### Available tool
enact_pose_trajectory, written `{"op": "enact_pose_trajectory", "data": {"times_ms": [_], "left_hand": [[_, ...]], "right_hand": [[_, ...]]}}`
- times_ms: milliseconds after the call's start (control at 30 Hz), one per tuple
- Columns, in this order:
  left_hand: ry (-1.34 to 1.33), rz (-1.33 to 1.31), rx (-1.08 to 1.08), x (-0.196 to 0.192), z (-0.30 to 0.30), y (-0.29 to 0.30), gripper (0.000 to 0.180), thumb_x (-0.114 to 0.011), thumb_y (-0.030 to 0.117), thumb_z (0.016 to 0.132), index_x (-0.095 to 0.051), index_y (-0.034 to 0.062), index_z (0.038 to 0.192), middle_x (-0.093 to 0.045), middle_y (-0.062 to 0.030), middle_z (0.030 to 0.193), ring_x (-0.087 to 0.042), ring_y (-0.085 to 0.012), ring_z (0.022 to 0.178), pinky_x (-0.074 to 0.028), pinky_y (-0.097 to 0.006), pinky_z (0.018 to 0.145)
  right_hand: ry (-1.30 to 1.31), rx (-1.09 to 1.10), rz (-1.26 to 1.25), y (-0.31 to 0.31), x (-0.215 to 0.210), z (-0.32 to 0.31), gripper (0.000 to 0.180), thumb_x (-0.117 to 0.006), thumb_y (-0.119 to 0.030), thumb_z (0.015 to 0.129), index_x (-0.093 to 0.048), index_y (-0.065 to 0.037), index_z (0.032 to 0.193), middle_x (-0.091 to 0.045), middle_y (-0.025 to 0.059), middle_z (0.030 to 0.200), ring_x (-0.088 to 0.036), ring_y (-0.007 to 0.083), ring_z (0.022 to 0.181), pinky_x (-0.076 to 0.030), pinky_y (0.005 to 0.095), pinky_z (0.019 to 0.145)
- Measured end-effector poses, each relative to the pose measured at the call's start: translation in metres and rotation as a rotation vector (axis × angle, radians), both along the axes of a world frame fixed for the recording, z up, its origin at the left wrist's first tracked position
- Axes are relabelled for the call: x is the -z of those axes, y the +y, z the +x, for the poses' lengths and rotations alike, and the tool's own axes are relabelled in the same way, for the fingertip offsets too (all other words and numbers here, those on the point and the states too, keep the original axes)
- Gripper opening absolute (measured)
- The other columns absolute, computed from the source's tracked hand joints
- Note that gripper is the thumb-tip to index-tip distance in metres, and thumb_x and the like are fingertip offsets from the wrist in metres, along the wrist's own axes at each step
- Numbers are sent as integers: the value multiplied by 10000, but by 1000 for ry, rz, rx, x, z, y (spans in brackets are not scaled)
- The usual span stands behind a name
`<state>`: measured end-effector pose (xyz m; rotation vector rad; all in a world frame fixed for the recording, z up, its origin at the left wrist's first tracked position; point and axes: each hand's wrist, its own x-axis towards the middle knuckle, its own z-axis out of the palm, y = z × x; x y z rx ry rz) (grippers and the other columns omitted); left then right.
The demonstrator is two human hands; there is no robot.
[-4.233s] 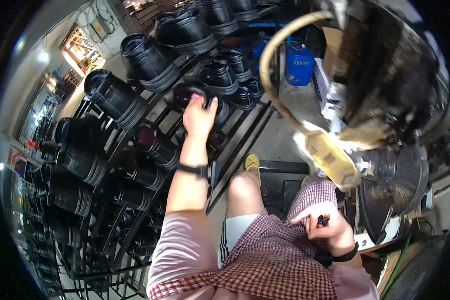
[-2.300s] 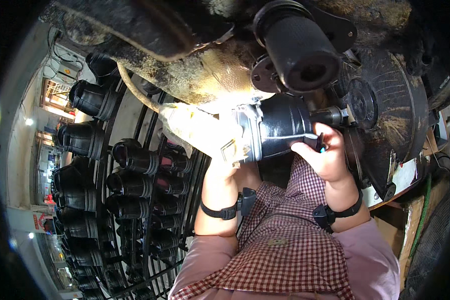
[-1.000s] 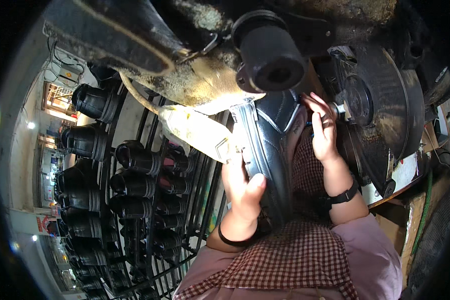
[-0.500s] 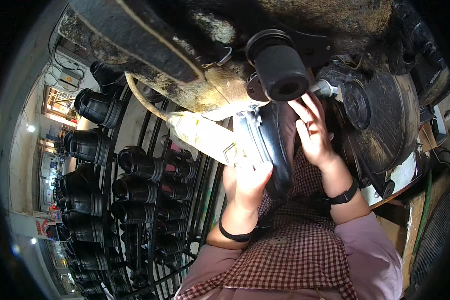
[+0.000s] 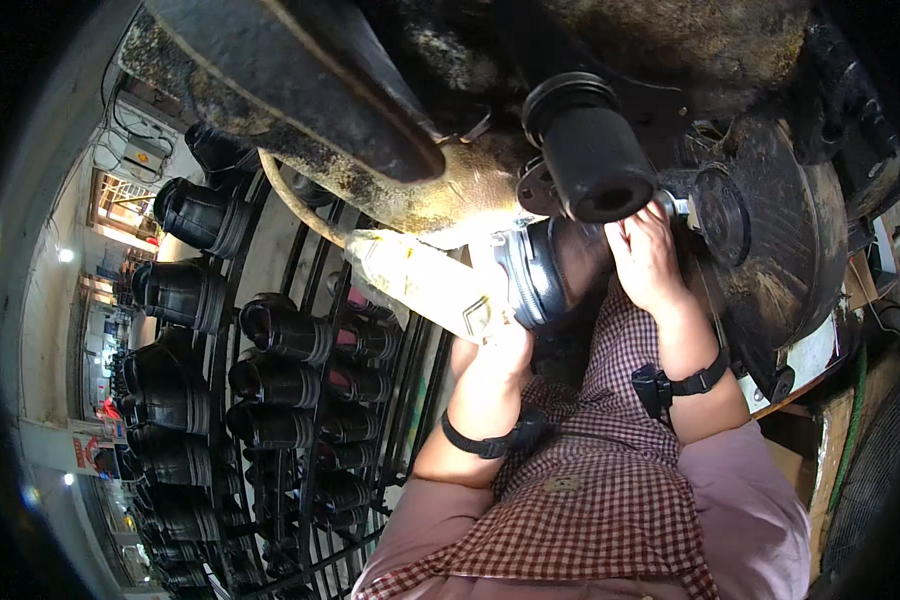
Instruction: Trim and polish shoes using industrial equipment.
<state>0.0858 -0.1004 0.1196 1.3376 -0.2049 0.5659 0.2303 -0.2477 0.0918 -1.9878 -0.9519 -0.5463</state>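
A black leather shoe point(image 5: 570, 262) with a ridged sole edge lies under the head of a large worn machine point(image 5: 470, 190), in bright lamp light. My left hand point(image 5: 505, 348) is closed on the near end of the shoe, at its sole side; the glare hides part of the fingers. My right hand point(image 5: 652, 258) grips the upper on the other side, its fingertips partly hidden beneath the machine's black cylinder point(image 5: 600, 165). A pale, glaring arm-like part point(image 5: 420, 280) of the machine reaches down to my left hand.
Racks point(image 5: 315, 400) on the left bear several rows of black shoes point(image 5: 280, 330). A big dark wheel point(image 5: 780, 230) stands close by my right forearm. A white worktop edge point(image 5: 810, 350) and a green cord point(image 5: 850, 430) are at the right.
The shoe has turned under the machine, its near end swinging up and left, so it lies more crosswise. My right hand's fingers, spread before, have drawn together on the upper.
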Motion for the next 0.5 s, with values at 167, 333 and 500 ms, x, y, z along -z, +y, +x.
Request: {"op": "enact_pose_trajectory", "data": {"times_ms": [167, 333, 500], "left_hand": [[8, 539, -311, -15, -1, 3, 553, -486, 273, 942, -329, 14, 1404, -446, -168, 1328, -463, -294, 1187, -367, -414, 1033], [27, 1053, -613, -26, -1, 8, 461, -500, 157, 923, -414, -43, 1330, -511, -198, 1213, -524, -316, 1062, -415, -412, 959], [108, 1206, -763, -76, -10, -19, 541, -560, -24, 798, -441, -86, 1321, -562, -240, 1138, -568, -368, 1002, -434, -413, 943]], "right_hand": [[80, -14, -125, -6, -7, -9, 165, -549, -105, 871, -642, -36, 988, -653, 130, 954, -592, 316, 938, -439, 411, 898], [256, 14, -194, -22, -25, -48, 175, -582, -98, 830, -635, -42, 987, -668, 152, 912, -626, 347, 850, -486, 433, 789], [236, -28, -254, -40, -52, -84, 379, -613, -104, 804, -609, -91, 1182, -653, 134, 939, -619, 330, 863, -469, 446, 764]]}}
